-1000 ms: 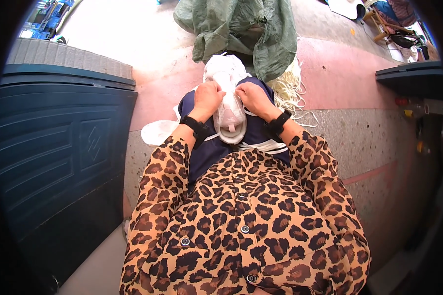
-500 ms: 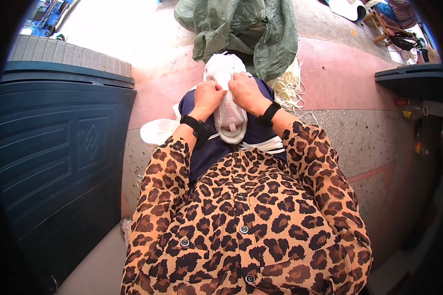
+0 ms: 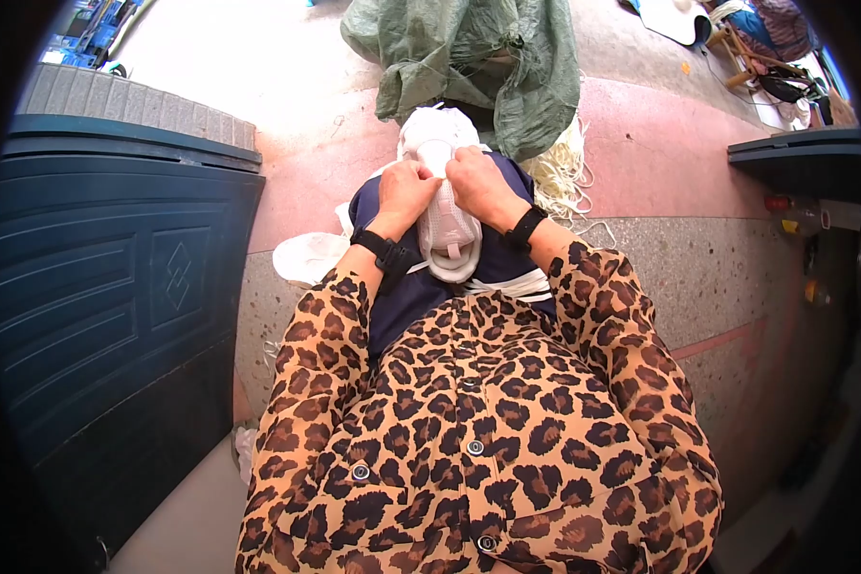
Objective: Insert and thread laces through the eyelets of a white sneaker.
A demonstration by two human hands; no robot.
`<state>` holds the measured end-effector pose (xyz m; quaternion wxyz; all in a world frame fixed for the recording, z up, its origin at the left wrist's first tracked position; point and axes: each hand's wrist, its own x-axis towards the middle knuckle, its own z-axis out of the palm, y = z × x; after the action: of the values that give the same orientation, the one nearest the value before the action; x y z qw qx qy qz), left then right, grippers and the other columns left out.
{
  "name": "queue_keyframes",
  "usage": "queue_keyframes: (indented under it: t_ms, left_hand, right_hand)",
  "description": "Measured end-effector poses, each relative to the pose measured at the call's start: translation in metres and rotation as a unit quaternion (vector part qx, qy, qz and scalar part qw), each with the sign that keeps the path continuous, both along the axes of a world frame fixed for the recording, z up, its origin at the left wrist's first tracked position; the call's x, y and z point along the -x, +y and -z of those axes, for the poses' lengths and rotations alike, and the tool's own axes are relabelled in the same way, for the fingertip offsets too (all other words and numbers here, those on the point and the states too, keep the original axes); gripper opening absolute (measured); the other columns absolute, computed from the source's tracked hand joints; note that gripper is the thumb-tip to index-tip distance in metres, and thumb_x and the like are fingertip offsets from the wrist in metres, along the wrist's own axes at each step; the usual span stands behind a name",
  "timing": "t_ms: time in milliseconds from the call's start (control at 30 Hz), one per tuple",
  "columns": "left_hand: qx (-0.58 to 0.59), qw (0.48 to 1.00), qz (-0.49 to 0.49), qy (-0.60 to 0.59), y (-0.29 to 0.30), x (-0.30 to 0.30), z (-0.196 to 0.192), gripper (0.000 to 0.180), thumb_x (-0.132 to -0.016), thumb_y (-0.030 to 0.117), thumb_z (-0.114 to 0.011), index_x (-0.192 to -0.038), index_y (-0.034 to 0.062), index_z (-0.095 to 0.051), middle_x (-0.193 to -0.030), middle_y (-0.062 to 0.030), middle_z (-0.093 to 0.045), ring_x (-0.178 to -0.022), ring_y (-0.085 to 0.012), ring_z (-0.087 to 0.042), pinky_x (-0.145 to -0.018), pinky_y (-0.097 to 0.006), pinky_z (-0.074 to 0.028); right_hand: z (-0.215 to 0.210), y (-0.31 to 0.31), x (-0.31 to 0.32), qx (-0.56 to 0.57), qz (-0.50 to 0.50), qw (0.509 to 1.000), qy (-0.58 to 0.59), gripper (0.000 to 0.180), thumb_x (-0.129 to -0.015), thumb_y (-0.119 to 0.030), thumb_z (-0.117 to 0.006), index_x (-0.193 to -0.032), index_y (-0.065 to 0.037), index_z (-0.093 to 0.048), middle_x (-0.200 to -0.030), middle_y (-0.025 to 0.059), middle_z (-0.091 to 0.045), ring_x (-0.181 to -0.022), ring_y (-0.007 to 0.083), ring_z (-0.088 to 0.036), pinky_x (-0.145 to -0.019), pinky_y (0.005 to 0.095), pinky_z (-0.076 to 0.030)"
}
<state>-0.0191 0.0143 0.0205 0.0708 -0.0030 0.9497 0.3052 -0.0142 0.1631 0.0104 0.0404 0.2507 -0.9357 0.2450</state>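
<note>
A white sneaker [image 3: 449, 225] rests on my lap, its heel and pull tab toward my body. Over its throat, my left hand [image 3: 409, 194] is closed in a pinch from the left side. My right hand [image 3: 481, 185] is closed opposite it, the two sets of fingertips almost meeting above the tongue. Whatever lies between the fingers is too small to make out. White shoelaces [image 3: 512, 288] lie across my dark trousers, just right of the shoe's heel.
A green woven sack [image 3: 469, 62] stands beyond my knees, with a heap of off-white laces [image 3: 562, 172] beside it. Some flat white pieces [image 3: 309, 256] lie on the floor at left. Dark blue door panels [image 3: 124, 258] flank the left; another dark panel [image 3: 794, 153] is at right.
My right hand has shifted slightly, its fingers staying closed at the shoe's throat. The left hand and the shoe are nearly where they were.
</note>
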Motion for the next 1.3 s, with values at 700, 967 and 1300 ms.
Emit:
queue_keyframes:
  t_ms: [700, 967, 1300]
  left_hand:
    - [-0.082, 0.996, 0.019, 0.019, -0.010, -0.015, 0.001, 0.024, -0.070, 0.015, -0.065, -0.087, -0.0011, -0.061, -0.078, -0.0163, -0.063, -0.071, -0.0256, -0.062, -0.065, -0.033, -0.048]
    - [0.053, 0.971, 0.139, 0.187, -0.012, -0.010, 0.009, 0.013, -0.073, 0.011, -0.060, -0.080, -0.0002, -0.057, -0.074, -0.0155, -0.058, -0.071, -0.0311, -0.058, -0.062, -0.037, -0.047]
    - [0.320, 0.891, 0.061, 0.318, -0.183, 0.022, -0.071, 0.014, -0.083, 0.008, -0.043, -0.070, 0.0037, -0.047, -0.066, -0.0144, -0.048, -0.061, -0.0304, -0.050, -0.052, -0.040, -0.042]
  right_hand:
    - [0.013, -0.001, 0.009, 0.180, -0.049, 0.981, -0.048, 0.025, -0.066, 0.005, -0.051, -0.090, -0.002, -0.052, -0.083, 0.0184, -0.056, -0.084, 0.0367, -0.053, -0.073, 0.0420, -0.043]
    - [-0.007, -0.007, 0.011, 0.182, 0.006, 0.969, -0.169, 0.022, -0.071, 0.002, -0.049, -0.092, -0.002, -0.051, -0.084, 0.0207, -0.057, -0.086, 0.0376, -0.054, -0.071, 0.0421, -0.043]
    - [0.000, 0.094, -0.026, 0.251, 0.094, 0.907, -0.324, 0.038, -0.070, -0.023, -0.069, -0.100, -0.003, -0.058, -0.067, -0.0012, -0.053, -0.059, 0.0060, -0.049, -0.051, 0.0217, -0.040]
